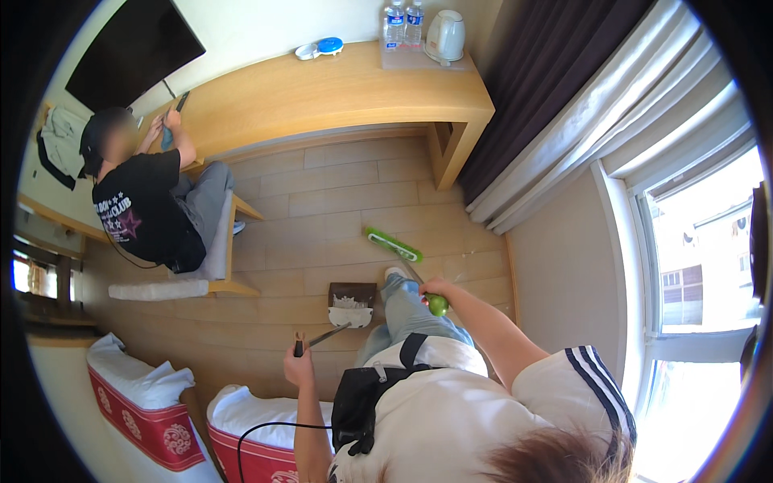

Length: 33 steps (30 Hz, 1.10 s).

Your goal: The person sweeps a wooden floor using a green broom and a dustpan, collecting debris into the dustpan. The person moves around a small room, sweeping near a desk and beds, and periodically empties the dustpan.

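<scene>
My right hand (436,288) is closed round the green-ended handle of a broom (394,244), whose green bristle head rests on the wood-look floor ahead of my foot. My left hand (299,365) grips the upper end of a long-handled dustpan (351,316). The dustpan, dark at the back with a white lip, lies on the floor left of my legs. Some whitish matter or a pale comb-like part shows in it; which, I cannot tell. A few small pale bits (465,255) lie on the floor right of the broom head.
A long wooden desk (338,90) holds water bottles (395,24) and a white kettle (445,36). A person (151,199) sits at its left end, holding a cloth, on a wooden chair (232,241). Beds (145,416) stand lower left. Curtains (543,108) and a window are at right.
</scene>
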Each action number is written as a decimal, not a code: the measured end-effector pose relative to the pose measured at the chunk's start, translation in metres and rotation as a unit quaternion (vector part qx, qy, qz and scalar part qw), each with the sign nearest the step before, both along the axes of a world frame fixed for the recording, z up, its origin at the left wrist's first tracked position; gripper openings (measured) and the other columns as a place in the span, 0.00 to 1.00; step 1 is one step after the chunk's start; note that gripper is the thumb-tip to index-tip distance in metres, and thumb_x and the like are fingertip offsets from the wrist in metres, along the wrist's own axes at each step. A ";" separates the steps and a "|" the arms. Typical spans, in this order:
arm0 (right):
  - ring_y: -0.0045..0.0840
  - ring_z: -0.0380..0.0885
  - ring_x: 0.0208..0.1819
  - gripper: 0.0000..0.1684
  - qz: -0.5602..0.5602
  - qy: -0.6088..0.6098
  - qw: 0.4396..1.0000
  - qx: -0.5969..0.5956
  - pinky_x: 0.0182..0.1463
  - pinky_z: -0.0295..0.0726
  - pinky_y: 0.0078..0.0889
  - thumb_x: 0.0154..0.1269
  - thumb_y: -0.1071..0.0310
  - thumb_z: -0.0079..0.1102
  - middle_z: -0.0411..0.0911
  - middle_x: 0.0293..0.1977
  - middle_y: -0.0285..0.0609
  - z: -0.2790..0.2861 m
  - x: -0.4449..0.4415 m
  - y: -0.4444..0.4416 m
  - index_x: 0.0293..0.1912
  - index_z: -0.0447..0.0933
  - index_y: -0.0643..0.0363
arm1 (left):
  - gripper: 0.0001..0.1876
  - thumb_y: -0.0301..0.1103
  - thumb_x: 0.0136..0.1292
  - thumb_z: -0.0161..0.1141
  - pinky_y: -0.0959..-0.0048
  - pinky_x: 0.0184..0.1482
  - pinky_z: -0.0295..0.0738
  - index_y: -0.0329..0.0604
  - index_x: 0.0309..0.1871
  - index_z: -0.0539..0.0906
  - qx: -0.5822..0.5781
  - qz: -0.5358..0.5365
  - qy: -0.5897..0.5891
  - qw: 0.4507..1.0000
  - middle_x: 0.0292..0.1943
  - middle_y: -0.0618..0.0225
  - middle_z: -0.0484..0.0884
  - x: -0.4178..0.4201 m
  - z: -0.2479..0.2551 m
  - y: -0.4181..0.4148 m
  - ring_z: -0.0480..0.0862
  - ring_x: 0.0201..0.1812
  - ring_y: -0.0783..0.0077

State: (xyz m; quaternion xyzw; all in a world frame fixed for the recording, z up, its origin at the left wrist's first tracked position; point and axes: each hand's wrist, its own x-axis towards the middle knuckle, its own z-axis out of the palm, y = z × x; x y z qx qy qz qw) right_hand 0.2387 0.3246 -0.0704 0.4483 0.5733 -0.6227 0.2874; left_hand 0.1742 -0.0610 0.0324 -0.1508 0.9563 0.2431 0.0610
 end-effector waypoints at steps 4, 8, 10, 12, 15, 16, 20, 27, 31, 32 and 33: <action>0.27 0.77 0.18 0.09 0.110 0.036 0.988 0.101 0.23 0.76 0.27 0.35 0.70 0.62 0.77 0.19 0.45 0.011 0.005 0.005 0.19 0.76 0.66 | 0.17 0.41 0.41 0.64 0.63 0.34 0.72 0.44 0.35 0.80 0.003 0.009 0.004 1.000 0.28 0.59 0.80 0.014 0.002 -0.003 0.79 0.32 0.57; 0.25 0.76 0.17 0.07 0.097 0.024 0.993 0.066 0.23 0.75 0.26 0.39 0.69 0.60 0.76 0.17 0.43 0.019 0.004 0.014 0.19 0.76 0.64 | 0.17 0.42 0.42 0.63 0.64 0.35 0.72 0.44 0.35 0.80 0.015 0.033 0.006 0.999 0.29 0.60 0.80 0.016 0.004 0.004 0.79 0.32 0.57; 0.26 0.75 0.17 0.07 0.129 0.039 0.988 0.080 0.21 0.74 0.27 0.42 0.70 0.58 0.75 0.16 0.44 0.025 -0.001 0.021 0.19 0.76 0.64 | 0.17 0.43 0.43 0.63 0.64 0.35 0.72 0.44 0.36 0.80 0.016 0.039 0.004 0.999 0.29 0.60 0.80 0.010 0.002 0.013 0.79 0.32 0.57; 0.26 0.74 0.16 0.07 0.191 0.061 0.973 0.119 0.19 0.74 0.29 0.44 0.70 0.56 0.74 0.16 0.44 0.033 -0.010 0.032 0.20 0.75 0.66 | 0.17 0.43 0.44 0.62 0.64 0.35 0.72 0.45 0.37 0.80 0.008 0.032 0.005 0.999 0.29 0.60 0.80 0.000 0.001 0.025 0.79 0.33 0.57; 0.23 0.71 0.14 0.09 0.120 0.084 0.988 -0.039 0.16 0.71 0.26 0.48 0.70 0.53 0.71 0.15 0.43 0.057 -0.026 0.068 0.21 0.72 0.68 | 0.17 0.42 0.45 0.61 0.64 0.35 0.72 0.46 0.38 0.79 -0.004 0.011 -0.003 1.000 0.30 0.59 0.80 -0.017 -0.002 0.048 0.79 0.33 0.57; 0.23 0.70 0.14 0.09 0.046 0.042 0.993 -0.103 0.16 0.70 0.25 0.49 0.70 0.52 0.71 0.15 0.43 0.065 -0.034 0.084 0.21 0.72 0.67 | 0.16 0.42 0.45 0.61 0.64 0.35 0.72 0.46 0.38 0.79 0.002 0.005 -0.005 1.000 0.31 0.59 0.80 -0.024 -0.002 0.057 0.79 0.33 0.57; 0.21 0.66 0.14 0.09 -0.139 -0.015 0.956 -0.258 0.14 0.67 0.22 0.52 0.71 0.49 0.69 0.16 0.44 0.097 -0.078 0.144 0.20 0.68 0.64 | 0.16 0.41 0.46 0.60 0.64 0.34 0.72 0.47 0.39 0.79 -0.004 0.016 -0.045 0.999 0.32 0.59 0.80 -0.051 0.000 0.088 0.79 0.33 0.56; 0.23 0.73 0.17 0.10 0.087 0.155 0.984 -0.017 0.19 0.71 0.28 0.47 0.69 0.53 0.73 0.14 0.41 0.088 -0.233 0.220 0.16 0.74 0.64 | 0.14 0.39 0.48 0.59 0.64 0.32 0.72 0.47 0.39 0.78 0.002 0.014 -0.018 1.000 0.31 0.60 0.80 -0.076 0.000 0.130 0.79 0.32 0.56; 0.23 0.73 0.16 0.11 0.141 0.121 0.979 0.085 0.21 0.71 0.24 0.46 0.68 0.53 0.73 0.14 0.41 0.049 -0.335 0.240 0.16 0.75 0.64 | 0.13 0.37 0.47 0.60 0.64 0.32 0.72 0.46 0.38 0.79 -0.030 0.031 -0.009 0.999 0.30 0.60 0.80 -0.088 0.000 0.148 0.78 0.31 0.56; 0.24 0.72 0.16 0.11 0.177 0.172 0.964 0.104 0.20 0.71 0.24 0.47 0.69 0.53 0.72 0.13 0.42 0.038 -0.356 0.243 0.16 0.74 0.65 | 0.13 0.37 0.47 0.60 0.64 0.32 0.72 0.47 0.38 0.79 -0.034 0.038 -0.014 0.999 0.30 0.60 0.79 -0.091 0.000 0.150 0.78 0.31 0.56; 0.23 0.73 0.16 0.11 0.191 0.144 0.961 0.142 0.21 0.71 0.24 0.46 0.69 0.53 0.73 0.13 0.41 0.027 -0.374 0.242 0.15 0.74 0.64 | 0.13 0.36 0.46 0.60 0.64 0.33 0.72 0.47 0.38 0.79 -0.037 0.039 -0.001 0.999 0.30 0.60 0.79 -0.094 -0.001 0.152 0.78 0.31 0.56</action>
